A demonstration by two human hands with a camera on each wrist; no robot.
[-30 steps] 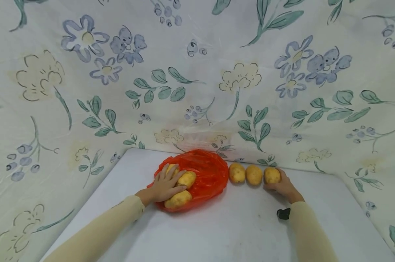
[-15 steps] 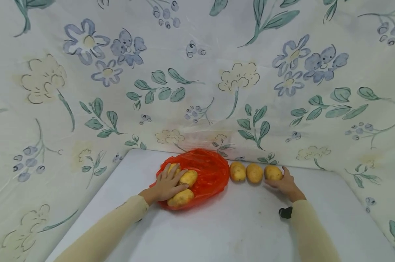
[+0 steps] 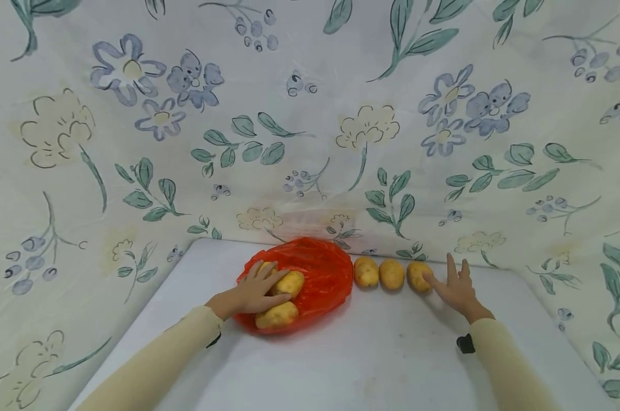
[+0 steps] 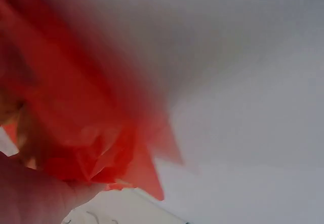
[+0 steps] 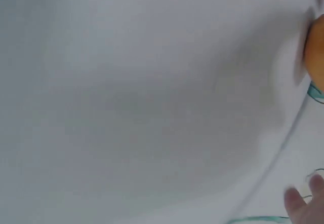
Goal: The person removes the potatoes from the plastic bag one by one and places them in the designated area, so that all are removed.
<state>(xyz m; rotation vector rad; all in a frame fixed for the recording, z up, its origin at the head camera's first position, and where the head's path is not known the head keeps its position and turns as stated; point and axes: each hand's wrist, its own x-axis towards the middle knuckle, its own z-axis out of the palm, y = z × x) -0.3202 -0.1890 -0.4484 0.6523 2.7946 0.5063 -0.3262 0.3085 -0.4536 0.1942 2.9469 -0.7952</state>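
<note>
My left hand [image 3: 250, 290] rests with spread fingers on several potatoes [image 3: 289, 283] that lie in a red plastic bag [image 3: 327, 282]. In the left wrist view, the crumpled bag [image 4: 86, 117] sits beside part of that hand, partly blurred. To the right of the bag stands a row of potatoes: one beside the bag [image 3: 365, 272], a middle one [image 3: 391, 274] and a right one [image 3: 419, 277]. My right hand [image 3: 459, 292] is beside the right one, fingers extended upward and the thumb near or touching it. The right wrist view catches a potato [image 5: 316, 51] at its edge.
A white table [image 3: 351, 359] carries everything. Behind it hangs a floral-patterned sheet [image 3: 310, 142], close to the bag and the potato row. Each sleeve has a dark device at the wrist, the right one [image 3: 465, 343] showing more.
My right hand has loosened its hold on the rightmost potato and drawn off to the right, its fingers straightening. My left hand stays on the bagged potatoes. The head view has shifted slightly.
</note>
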